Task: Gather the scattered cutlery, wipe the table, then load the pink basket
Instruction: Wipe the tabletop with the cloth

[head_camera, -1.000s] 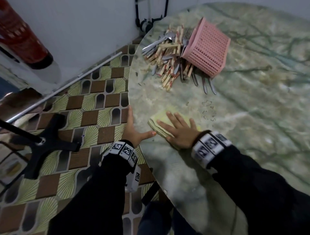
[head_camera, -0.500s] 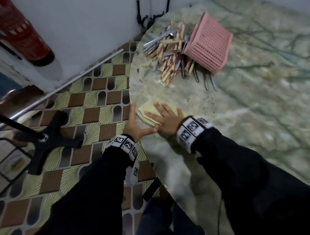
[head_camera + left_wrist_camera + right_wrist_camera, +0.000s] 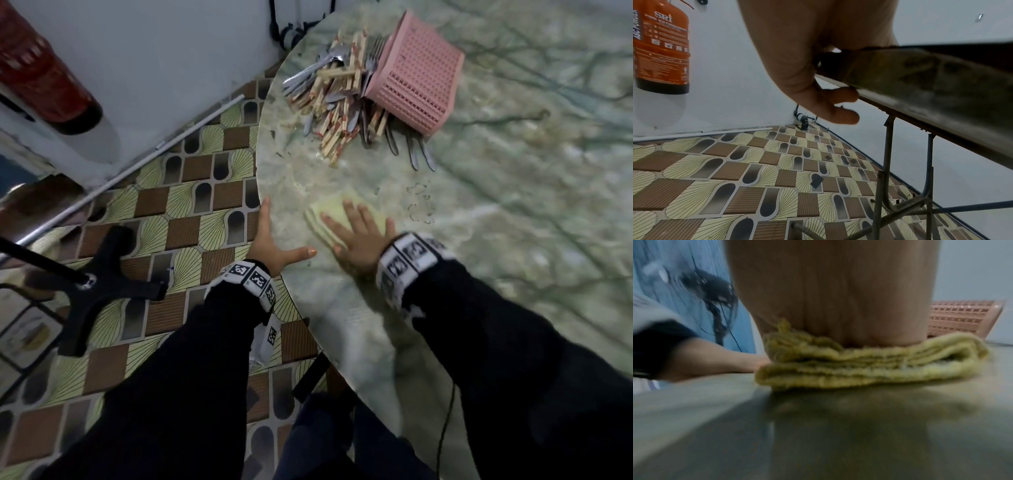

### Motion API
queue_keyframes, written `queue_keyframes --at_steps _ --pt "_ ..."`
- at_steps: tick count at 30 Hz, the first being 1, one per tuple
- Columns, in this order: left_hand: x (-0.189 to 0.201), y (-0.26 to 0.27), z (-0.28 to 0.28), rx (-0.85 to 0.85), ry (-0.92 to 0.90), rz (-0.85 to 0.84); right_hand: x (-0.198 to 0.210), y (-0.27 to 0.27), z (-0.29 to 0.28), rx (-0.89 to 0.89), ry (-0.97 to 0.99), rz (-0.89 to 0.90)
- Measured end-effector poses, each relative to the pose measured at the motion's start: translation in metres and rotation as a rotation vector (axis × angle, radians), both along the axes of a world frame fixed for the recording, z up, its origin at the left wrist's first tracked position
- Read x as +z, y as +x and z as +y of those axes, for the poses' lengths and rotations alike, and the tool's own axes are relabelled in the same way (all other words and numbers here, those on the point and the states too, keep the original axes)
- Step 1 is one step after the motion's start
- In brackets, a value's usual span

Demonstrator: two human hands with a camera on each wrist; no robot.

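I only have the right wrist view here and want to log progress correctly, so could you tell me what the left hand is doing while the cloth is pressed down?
Observer: The left hand grips the table edge, thumb lying on top, fingers curled underneath.
Operator: Thank you. Is the cutlery in the basket yet?
Observer: No. The pink basket lies tipped on its side, with the cutlery pile spilled at its mouth.
Operator: And how is the right hand set on the cloth?
Observer: The right hand lies flat, fingers spread, on the folded yellow cloth.
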State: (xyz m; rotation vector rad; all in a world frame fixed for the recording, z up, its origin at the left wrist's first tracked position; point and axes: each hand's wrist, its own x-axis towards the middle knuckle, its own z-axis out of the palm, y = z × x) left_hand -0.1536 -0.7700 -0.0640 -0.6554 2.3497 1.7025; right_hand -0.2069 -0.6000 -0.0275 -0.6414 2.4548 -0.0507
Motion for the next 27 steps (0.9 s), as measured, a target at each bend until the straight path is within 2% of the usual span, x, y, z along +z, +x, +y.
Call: queue_keyframes --at_steps 2,4,6,8,11,14,17,19,22,24,27 --pt "0.001 0.000 0.000 -0.014 -0.009 -0.001 0.004 0.036 0.026 0.041 0.025 0.013" --pt "0.001 0.000 0.000 -0.015 -0.024 -0.005 0.007 0.047 0.066 0.044 0.084 -0.061" --pt "-0.001 0.000 -0.001 -0.019 -0.047 -0.013 0.006 0.032 0.109 -0.085 0.125 -0.091" --pt "-0.002 -0.001 -0.001 -0.021 -0.061 -0.015 0.003 0.003 0.137 -0.298 0.114 -0.052" --pt "-0.004 -0.002 -0.002 -0.026 -0.112 -0.027 -0.005 -0.027 0.126 -0.464 0.043 0.018" --pt "-0.006 -0.003 -0.006 -0.038 -0.163 -0.057 -0.012 -0.003 0.070 -0.338 0.046 0.106" --pt "-0.007 -0.002 -0.006 -0.034 -0.354 -0.106 -0.008 0.069 0.033 -0.005 0.066 0.100" --pt "-0.004 0.001 -0.003 -0.032 -0.486 -0.072 0.003 0.110 0.039 0.175 0.056 -0.006" --pt "-0.001 0.004 0.004 -0.075 -0.563 0.007 0.007 0.125 0.086 0.237 0.090 -0.130" --pt "-0.001 0.005 0.006 -0.111 -0.568 0.003 0.006 0.104 0.123 0.110 0.156 -0.109" --pt "-0.002 0.004 0.008 -0.127 -0.537 -0.006 0.009 0.050 0.155 -0.268 0.128 -0.066"
